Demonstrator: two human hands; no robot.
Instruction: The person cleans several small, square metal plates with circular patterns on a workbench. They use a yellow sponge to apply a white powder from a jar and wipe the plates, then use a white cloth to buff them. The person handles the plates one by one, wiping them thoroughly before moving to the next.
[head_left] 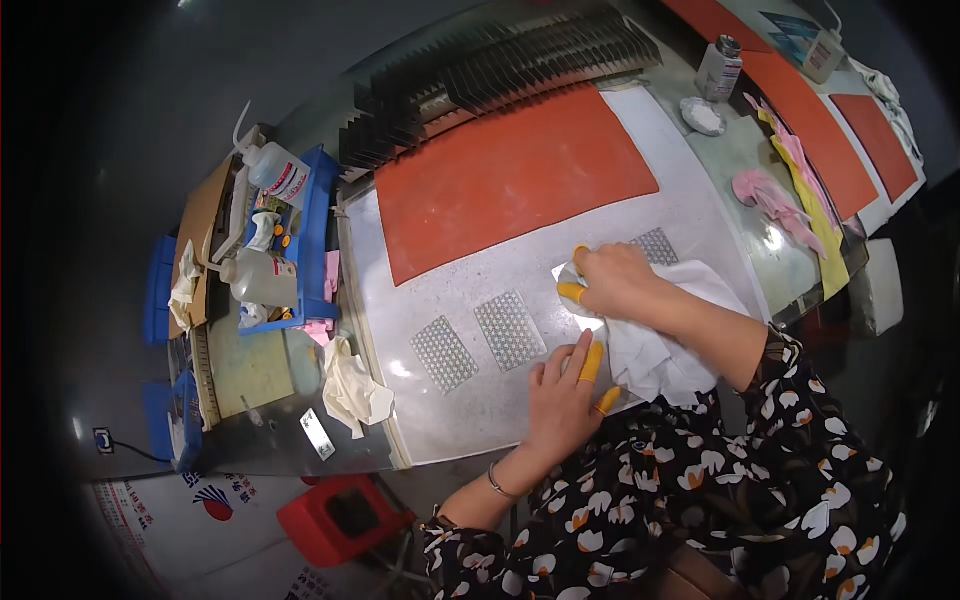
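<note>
Apparently light, stiff and slippery, the shiny plate (590, 323) right of the frame's centre seems best held by its edges, the left hand (564, 388) loosely open at its lower end, the right hand (615, 280) curled above, its exact grip hidden, beside white cloth (660, 350).

shiny piece (590, 323) — mostly hidden under the right hand (618, 282), far patterned plate (656, 245) — partly covered by white cloth (655, 355)
</note>
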